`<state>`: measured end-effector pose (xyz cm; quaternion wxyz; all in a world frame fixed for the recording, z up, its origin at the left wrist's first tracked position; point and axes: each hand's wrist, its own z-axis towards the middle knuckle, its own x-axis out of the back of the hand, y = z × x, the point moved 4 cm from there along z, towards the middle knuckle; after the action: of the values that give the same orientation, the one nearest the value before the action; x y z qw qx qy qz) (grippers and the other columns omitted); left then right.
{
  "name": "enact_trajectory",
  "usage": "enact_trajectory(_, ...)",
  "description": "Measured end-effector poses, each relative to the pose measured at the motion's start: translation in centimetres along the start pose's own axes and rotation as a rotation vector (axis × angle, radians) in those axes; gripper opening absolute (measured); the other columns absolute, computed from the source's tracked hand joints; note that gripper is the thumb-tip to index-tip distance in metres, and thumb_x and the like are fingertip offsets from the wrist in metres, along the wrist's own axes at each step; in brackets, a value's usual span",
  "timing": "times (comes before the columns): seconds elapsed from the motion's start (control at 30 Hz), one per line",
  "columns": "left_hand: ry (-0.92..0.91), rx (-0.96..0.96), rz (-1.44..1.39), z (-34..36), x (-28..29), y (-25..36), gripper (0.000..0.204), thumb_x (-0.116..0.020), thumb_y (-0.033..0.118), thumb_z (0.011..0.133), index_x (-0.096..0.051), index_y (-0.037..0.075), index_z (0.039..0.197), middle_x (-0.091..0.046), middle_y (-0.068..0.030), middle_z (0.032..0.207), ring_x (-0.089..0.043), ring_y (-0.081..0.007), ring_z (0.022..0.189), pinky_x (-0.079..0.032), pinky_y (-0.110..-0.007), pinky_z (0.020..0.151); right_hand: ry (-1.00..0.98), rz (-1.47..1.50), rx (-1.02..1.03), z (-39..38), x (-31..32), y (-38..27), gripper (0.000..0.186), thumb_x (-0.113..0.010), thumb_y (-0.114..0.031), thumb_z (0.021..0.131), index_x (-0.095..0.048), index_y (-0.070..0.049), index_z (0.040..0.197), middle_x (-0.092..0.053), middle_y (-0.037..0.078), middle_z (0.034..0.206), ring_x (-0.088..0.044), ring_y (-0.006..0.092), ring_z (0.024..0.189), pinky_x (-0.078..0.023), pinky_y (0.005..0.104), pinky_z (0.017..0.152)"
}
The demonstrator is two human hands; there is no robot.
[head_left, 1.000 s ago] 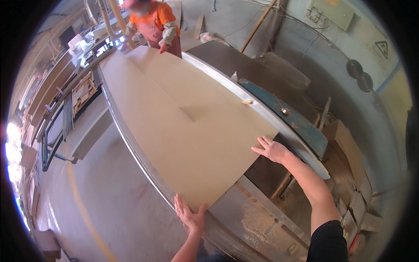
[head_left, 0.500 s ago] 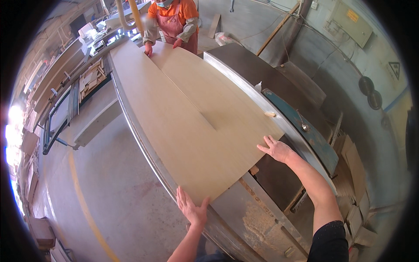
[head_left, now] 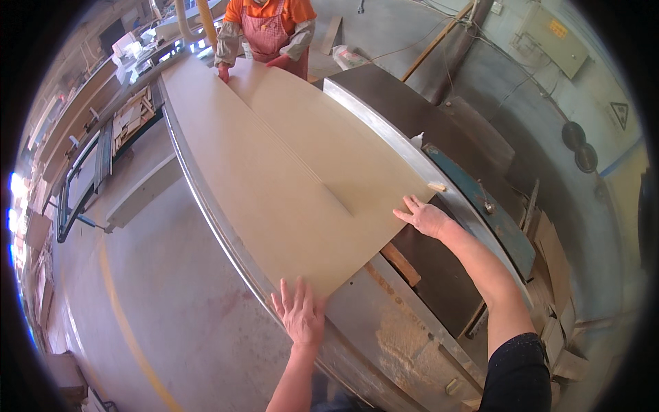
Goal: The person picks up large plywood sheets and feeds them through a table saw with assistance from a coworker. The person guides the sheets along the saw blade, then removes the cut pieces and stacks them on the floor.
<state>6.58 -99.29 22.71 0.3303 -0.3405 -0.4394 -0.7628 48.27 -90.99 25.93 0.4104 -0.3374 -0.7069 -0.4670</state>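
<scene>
My left hand (head_left: pixel 302 316) lies open, fingers spread, on the near left corner of a large pale board (head_left: pixel 288 206). My right hand (head_left: pixel 423 220) is open on the board's near right edge, thumb and fingers apart on top. A long straight cut line (head_left: pixel 302 168) runs from the far end down the board and stops short of the near edge. The board rests on a metal machine bed (head_left: pixel 401 329), between a silver left rail (head_left: pixel 206 220) and a straight metal fence (head_left: pixel 384 130) on the right. A small wooden block (head_left: pixel 401 264) shows beside the near edge.
A co-worker (head_left: pixel 264 31) in an orange shirt and checked apron has red-gloved hands on the board's far end. Offcuts (head_left: pixel 130 117) fill a left rack. A teal panel (head_left: pixel 501 220) is beyond the fence. Cardboard (head_left: pixel 556 275) leans at right, near a wall box (head_left: pixel 549 41).
The board and both my hands have shifted forward, uncovering more bed and the wooden block. The cut line reaches nearer to me. The co-worker has both gloves at the far end.
</scene>
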Motion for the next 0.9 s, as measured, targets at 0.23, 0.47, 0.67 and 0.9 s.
enact_trajectory(0.23,0.006,0.01,-0.045,3.7,1.2,-2.2,0.053,-0.076,0.033,0.091,-0.066,0.001,0.132,-0.061,-0.0133,0.146,-0.041,-0.0405,0.148,-0.029,-0.055,0.123,0.081,-0.054,0.044,4.2,2.1,0.4,0.061,-0.052,-0.008,0.099,-0.046,-0.026,0.157,-0.047,0.028,0.147,-0.055,0.0401,0.135,-0.059,0.0385,0.101)
enact_trajectory(0.47,0.021,0.018,-0.025,6.4,1.6,-3.4,0.055,-0.078,0.034,0.089,-0.067,0.001,0.131,-0.061,-0.0123,0.146,-0.042,-0.0386,0.148,-0.03,-0.053,0.123,0.06,-0.076,0.063,7.2,3.7,1.1,0.063,-0.053,-0.007,0.098,-0.044,-0.025,0.158,-0.046,0.027,0.147,-0.056,0.0389,0.133,-0.059,0.0376,0.1)
enact_trajectory(0.67,0.056,0.004,-0.007,9.1,0.2,-5.1,0.051,-0.078,0.037,0.089,-0.07,0.002,0.126,-0.062,-0.0114,0.145,-0.044,-0.0378,0.147,-0.031,-0.054,0.123,0.02,-0.127,0.079,11.3,4.2,2.2,0.065,-0.051,-0.006,0.099,-0.04,-0.023,0.16,-0.045,0.027,0.148,-0.055,0.0394,0.135,-0.058,0.0384,0.101)
enact_trajectory(0.9,0.057,-0.021,0.044,11.9,-0.4,-7.2,0.051,-0.074,0.043,0.092,-0.072,0.005,0.125,-0.062,-0.0095,0.146,-0.043,-0.0359,0.147,-0.03,-0.054,0.123,0.041,-0.059,0.067,17.5,4.6,4.0,0.063,-0.048,-0.007,0.101,-0.039,-0.024,0.16,-0.041,0.031,0.156,-0.057,0.0419,0.132,-0.054,0.0457,0.105)
